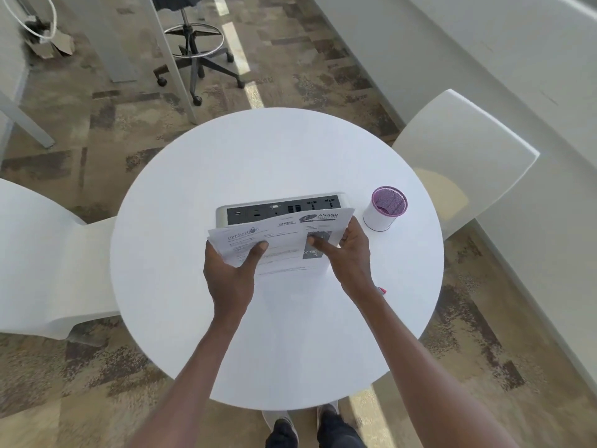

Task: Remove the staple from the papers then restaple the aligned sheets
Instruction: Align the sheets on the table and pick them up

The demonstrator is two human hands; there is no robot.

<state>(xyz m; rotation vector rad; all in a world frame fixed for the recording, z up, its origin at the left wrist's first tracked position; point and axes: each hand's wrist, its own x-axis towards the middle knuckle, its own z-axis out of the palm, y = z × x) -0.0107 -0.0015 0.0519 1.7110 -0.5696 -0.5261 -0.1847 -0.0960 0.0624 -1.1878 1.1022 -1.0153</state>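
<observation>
A small stack of printed papers [284, 236] is held just above the middle of the round white table [277, 334]. My left hand [231, 273] grips the stack's left edge, thumb on top. My right hand [349, 253] holds the right side, thumb pressed on the top sheet and fingers curled round the right edge. The sheets are fanned slightly, not squared. A small red object [382, 290] peeks out from behind my right wrist on the table; what it is I cannot tell. No staple is visible.
A power and socket panel [281, 210] is set into the table behind the papers. A white mesh pen cup with a purple rim [384, 210] stands at the right. White chairs [462, 163] [42, 263] flank the table. A wheeled stool [197, 56] stands on the carpet beyond.
</observation>
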